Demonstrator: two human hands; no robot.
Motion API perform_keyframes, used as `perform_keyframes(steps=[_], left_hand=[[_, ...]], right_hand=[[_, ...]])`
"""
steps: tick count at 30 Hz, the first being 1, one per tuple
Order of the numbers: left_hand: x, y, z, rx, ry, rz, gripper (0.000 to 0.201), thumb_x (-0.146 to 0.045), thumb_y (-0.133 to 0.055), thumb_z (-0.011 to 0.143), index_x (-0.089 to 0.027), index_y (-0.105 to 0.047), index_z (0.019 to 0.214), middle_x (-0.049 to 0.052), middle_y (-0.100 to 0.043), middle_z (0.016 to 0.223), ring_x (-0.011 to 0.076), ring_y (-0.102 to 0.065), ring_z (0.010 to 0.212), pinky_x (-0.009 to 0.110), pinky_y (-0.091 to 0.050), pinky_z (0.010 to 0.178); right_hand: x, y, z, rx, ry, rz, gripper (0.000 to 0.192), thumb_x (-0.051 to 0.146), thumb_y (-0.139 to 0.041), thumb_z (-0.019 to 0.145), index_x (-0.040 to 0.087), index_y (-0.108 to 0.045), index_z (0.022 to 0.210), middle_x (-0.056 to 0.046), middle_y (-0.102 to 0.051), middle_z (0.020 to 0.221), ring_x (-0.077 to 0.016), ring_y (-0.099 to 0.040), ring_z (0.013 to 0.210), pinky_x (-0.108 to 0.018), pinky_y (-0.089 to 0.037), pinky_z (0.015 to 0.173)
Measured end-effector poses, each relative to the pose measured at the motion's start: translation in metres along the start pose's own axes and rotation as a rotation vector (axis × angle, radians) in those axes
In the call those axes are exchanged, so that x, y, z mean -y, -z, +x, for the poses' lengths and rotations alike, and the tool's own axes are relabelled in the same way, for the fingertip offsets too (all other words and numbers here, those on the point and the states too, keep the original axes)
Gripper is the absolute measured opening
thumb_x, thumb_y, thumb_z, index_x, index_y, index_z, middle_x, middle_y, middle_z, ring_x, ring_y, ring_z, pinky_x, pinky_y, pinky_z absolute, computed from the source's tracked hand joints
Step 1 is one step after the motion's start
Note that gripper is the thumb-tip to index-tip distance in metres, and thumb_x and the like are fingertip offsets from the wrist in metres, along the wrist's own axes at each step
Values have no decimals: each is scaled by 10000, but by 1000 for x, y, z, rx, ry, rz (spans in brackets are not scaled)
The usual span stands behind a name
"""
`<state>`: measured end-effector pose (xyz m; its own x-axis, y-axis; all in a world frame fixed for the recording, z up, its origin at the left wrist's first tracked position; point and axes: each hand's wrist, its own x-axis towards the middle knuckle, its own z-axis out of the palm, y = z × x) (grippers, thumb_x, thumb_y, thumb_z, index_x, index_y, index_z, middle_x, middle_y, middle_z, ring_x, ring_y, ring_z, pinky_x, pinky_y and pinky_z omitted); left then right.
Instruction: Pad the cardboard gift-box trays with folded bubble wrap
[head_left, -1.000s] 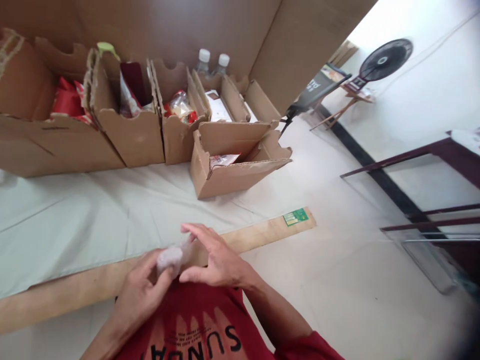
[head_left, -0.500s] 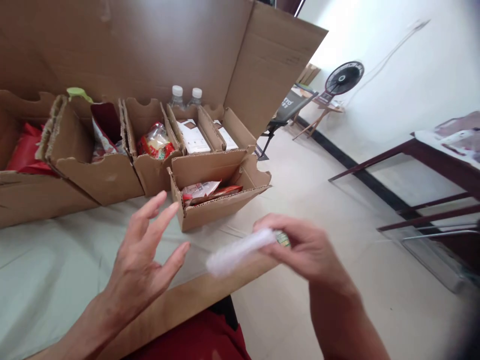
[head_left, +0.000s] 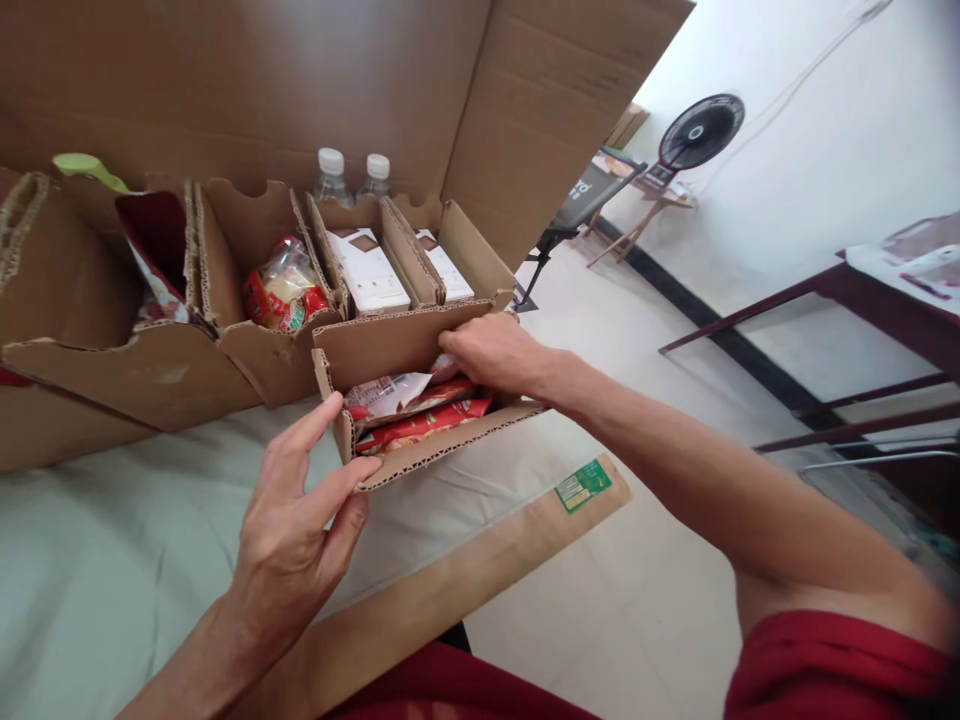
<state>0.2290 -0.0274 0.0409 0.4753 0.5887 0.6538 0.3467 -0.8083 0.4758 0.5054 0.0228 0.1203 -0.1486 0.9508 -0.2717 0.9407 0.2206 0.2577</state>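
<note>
My left hand [head_left: 296, 520] grips the front left corner of a small open cardboard box [head_left: 427, 458] on the pale cloth, thumb on the front wall. My right hand [head_left: 491, 355] reaches into that box from the right, fingers bent down on a small white packet [head_left: 444, 365] that only just shows under them. Red and white snack packets [head_left: 409, 410] lie flat inside the box, below and left of my right hand.
Behind stand open cardboard bins with a red-yellow snack bag [head_left: 283, 292], white boxes [head_left: 367, 275], two capped bottles [head_left: 330, 178] and a tall cardboard backboard [head_left: 300, 80]. A cardboard strip with a green label [head_left: 581, 487] edges the table. A fan [head_left: 701, 132] and a dark table frame [head_left: 862, 300] stand at the right.
My right hand carried the white packet from in front of my chest forward into the small box. My left hand let go of the packet, opened, then took the box's front corner.
</note>
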Motion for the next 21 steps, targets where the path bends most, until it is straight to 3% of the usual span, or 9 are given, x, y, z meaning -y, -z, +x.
perform_keyframes(steps=[6, 11, 15, 18, 21], left_hand=[[1, -2, -2, -13, 6, 7, 295, -21, -645, 884, -215, -714, 1096, 134, -512, 1562, 294, -555, 1385, 456, -509, 1101], [3, -5, -5, -45, -28, 11, 292, -17, -645, 883, -211, -709, 1091, 154, -515, 1551, 306, -555, 1380, 480, -522, 1069], [4, -9, -7, -50, -40, 25, 280, -34, -631, 904, -209, -715, 1106, 165, -508, 1547, 312, -550, 1382, 489, -522, 1066], [1, -8, -10, -99, 7, -22, 296, -63, -618, 929, -227, -698, 1163, 148, -479, 1575, 285, -555, 1383, 464, -515, 1091], [0, -5, -18, -182, 131, -77, 420, -155, -631, 951, -255, -603, 1358, 147, -484, 1575, 263, -604, 1322, 457, -525, 1092]], right_hand=[[-1, -14, 12, 154, 117, 52, 213, 151, -595, 951, 142, -805, 990, -134, -803, 937, -235, -731, 857, -306, -431, 700], [4, -19, 14, 149, 66, 75, 234, 128, -615, 905, 143, -826, 1006, -145, -810, 952, -253, -753, 880, -327, -487, 767], [3, -9, 6, 134, 114, 72, 265, 182, -573, 961, 172, -794, 1107, -138, -804, 1083, -256, -754, 963, -312, -493, 756], [-6, 7, -18, -42, 54, 121, 305, 225, -573, 966, 190, -744, 1216, -121, -782, 1184, -272, -735, 1052, -325, -508, 795], [-22, 16, -59, -396, -124, 258, 308, 237, -550, 963, 181, -747, 1193, -107, -779, 1194, -257, -726, 1037, -344, -522, 849]])
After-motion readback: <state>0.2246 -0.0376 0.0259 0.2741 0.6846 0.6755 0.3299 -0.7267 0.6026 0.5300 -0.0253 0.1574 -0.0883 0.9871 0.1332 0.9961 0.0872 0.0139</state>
